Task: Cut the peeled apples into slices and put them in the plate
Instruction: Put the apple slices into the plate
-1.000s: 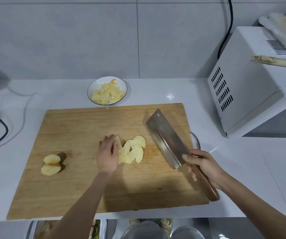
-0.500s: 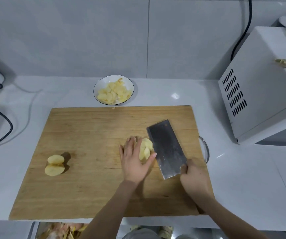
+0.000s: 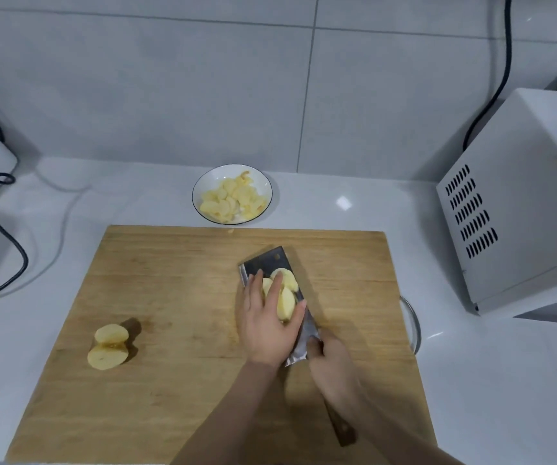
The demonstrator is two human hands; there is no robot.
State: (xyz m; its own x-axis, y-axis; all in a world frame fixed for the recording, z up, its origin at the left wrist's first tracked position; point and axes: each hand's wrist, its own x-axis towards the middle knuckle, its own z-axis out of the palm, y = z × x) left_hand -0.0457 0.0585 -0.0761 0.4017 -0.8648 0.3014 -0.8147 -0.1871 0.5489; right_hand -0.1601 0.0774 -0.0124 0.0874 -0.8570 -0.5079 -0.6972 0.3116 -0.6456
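Left hand [image 3: 265, 325], fingers extended, presses the apple slices [image 3: 286, 298] onto the flat cleaver [image 3: 267, 261] lying on the cutting board [image 3: 169, 297]. Right hand [image 3: 332, 367] curls round its handle; the plate [image 3: 208, 182] stands just beyond the board's far edge.

Bright, even, cool overhead light. Small glare spot on the counter [image 3: 343, 203]; dull sheen on the knife [image 3: 265, 263]. Short soft shadow up-right of the apple halves [image 3: 107, 347]. Wide-angle distortion bows the wall [image 3: 136, 78] tile lines; fine detail is soft
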